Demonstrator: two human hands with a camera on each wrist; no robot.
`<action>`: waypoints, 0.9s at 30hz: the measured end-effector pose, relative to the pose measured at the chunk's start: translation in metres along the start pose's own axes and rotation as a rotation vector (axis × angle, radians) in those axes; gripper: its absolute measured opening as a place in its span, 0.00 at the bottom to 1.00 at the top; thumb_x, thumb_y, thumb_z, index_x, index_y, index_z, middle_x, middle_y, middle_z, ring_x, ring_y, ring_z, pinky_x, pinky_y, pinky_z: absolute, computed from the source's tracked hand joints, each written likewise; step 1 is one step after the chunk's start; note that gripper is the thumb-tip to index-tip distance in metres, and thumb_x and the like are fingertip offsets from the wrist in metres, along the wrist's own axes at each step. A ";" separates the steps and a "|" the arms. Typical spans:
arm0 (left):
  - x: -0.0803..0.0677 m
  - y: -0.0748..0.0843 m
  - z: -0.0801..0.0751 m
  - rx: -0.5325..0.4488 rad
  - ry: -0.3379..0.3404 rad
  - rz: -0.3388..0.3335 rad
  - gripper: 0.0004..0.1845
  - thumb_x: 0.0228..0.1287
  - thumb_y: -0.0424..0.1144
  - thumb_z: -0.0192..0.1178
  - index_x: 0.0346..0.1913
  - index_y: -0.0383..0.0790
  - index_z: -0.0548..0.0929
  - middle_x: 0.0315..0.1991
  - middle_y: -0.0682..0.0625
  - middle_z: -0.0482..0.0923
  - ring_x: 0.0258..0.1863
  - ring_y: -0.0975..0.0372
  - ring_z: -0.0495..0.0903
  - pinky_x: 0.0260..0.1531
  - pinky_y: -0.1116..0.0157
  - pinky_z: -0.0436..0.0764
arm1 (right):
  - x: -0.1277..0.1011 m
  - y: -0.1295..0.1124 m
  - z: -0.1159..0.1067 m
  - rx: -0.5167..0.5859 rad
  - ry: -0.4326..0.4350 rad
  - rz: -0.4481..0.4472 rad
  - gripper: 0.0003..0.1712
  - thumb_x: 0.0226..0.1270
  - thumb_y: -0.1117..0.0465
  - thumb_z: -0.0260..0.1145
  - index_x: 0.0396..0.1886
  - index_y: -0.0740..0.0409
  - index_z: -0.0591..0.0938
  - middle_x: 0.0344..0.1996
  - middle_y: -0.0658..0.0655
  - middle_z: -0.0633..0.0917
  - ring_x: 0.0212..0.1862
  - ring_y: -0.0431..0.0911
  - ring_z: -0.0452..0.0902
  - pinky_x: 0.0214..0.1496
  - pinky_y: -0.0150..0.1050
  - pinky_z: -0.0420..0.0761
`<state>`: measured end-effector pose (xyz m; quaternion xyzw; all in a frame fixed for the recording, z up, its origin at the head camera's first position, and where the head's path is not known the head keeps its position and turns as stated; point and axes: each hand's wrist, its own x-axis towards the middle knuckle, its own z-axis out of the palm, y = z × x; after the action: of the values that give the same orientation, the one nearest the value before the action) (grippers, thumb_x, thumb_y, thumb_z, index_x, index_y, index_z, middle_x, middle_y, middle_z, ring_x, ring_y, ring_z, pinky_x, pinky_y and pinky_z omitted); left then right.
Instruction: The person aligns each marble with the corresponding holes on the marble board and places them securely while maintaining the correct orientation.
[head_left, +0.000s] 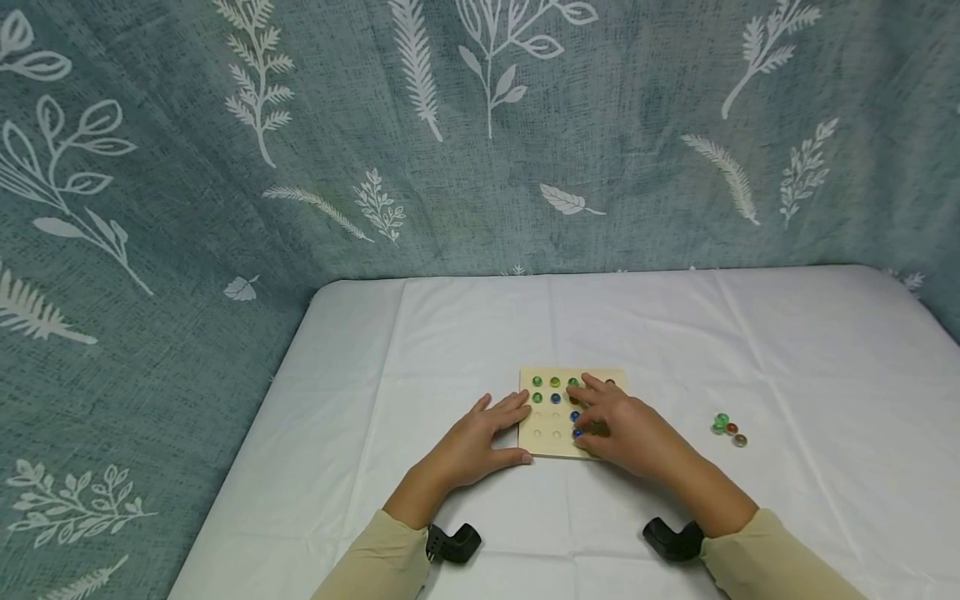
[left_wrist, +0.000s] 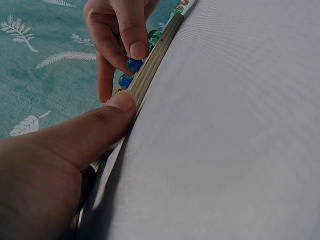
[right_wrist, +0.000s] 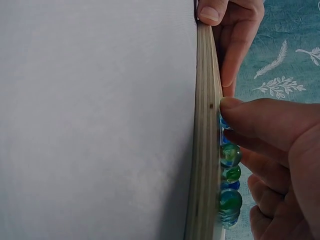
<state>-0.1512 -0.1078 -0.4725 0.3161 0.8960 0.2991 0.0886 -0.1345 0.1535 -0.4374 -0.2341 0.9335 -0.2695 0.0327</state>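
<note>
A square wooden board (head_left: 547, 442) with rows of round holes lies on the white table. Green and blue marbles (head_left: 546, 382) fill its far rows. My left hand (head_left: 517, 425) rests flat against the board's left side, and its thumb (left_wrist: 122, 102) presses the near edge (left_wrist: 155, 55). My right hand (head_left: 588, 425) hovers over the board's right half and pinches a blue marble (left_wrist: 134, 64) between thumb and finger, low over the board. In the right wrist view the board (right_wrist: 205, 125) is edge-on, with green marbles (right_wrist: 230, 155) beside my right thumb (right_wrist: 260, 115).
Three loose marbles (head_left: 729, 429), green, red and brownish, lie on the white tablecloth (head_left: 675, 333) to the right of the board. A blue-green cloth with a leaf print (head_left: 480, 125) hangs behind and to the left. Black wrist cameras (head_left: 452, 543) show near the sleeves.
</note>
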 end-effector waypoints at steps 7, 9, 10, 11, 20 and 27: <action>0.000 0.001 -0.001 -0.019 -0.008 -0.010 0.40 0.59 0.56 0.67 0.73 0.46 0.68 0.77 0.61 0.55 0.76 0.68 0.53 0.80 0.60 0.44 | 0.000 -0.001 -0.001 -0.032 -0.022 0.012 0.08 0.58 0.57 0.75 0.38 0.51 0.90 0.68 0.57 0.74 0.75 0.61 0.57 0.68 0.68 0.68; 0.000 0.001 -0.001 -0.017 -0.008 -0.008 0.40 0.59 0.56 0.67 0.73 0.46 0.68 0.77 0.61 0.55 0.76 0.68 0.53 0.80 0.60 0.44 | 0.000 -0.001 -0.001 -0.032 -0.022 0.011 0.08 0.58 0.58 0.75 0.38 0.51 0.90 0.68 0.57 0.74 0.75 0.61 0.57 0.68 0.68 0.68; 0.000 0.001 -0.001 -0.012 -0.007 -0.006 0.40 0.59 0.56 0.67 0.73 0.46 0.68 0.77 0.61 0.55 0.76 0.67 0.54 0.80 0.59 0.45 | 0.000 -0.002 -0.001 -0.032 -0.022 0.010 0.08 0.58 0.58 0.75 0.38 0.51 0.90 0.68 0.57 0.74 0.75 0.61 0.57 0.68 0.68 0.68; 0.000 0.001 -0.001 -0.010 -0.006 -0.005 0.40 0.59 0.56 0.67 0.73 0.46 0.68 0.77 0.61 0.55 0.76 0.67 0.54 0.80 0.59 0.45 | 0.000 -0.002 -0.001 -0.032 -0.021 0.009 0.08 0.58 0.58 0.75 0.38 0.51 0.90 0.68 0.57 0.74 0.75 0.61 0.57 0.68 0.68 0.68; 0.000 0.001 -0.001 -0.014 -0.006 -0.004 0.40 0.60 0.56 0.66 0.72 0.46 0.68 0.76 0.60 0.55 0.76 0.67 0.54 0.80 0.59 0.45 | 0.001 -0.002 -0.001 -0.027 -0.016 0.004 0.08 0.58 0.58 0.75 0.38 0.52 0.90 0.68 0.57 0.75 0.75 0.61 0.57 0.69 0.66 0.68; 0.000 0.000 0.000 0.009 -0.001 0.004 0.40 0.60 0.58 0.65 0.72 0.46 0.68 0.76 0.60 0.55 0.76 0.67 0.54 0.80 0.59 0.46 | 0.000 -0.003 -0.002 -0.033 -0.008 0.009 0.08 0.57 0.58 0.76 0.37 0.52 0.90 0.68 0.57 0.75 0.75 0.61 0.57 0.70 0.66 0.67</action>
<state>-0.1510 -0.1078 -0.4722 0.3184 0.8967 0.2951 0.0869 -0.1341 0.1519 -0.4345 -0.2317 0.9388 -0.2528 0.0339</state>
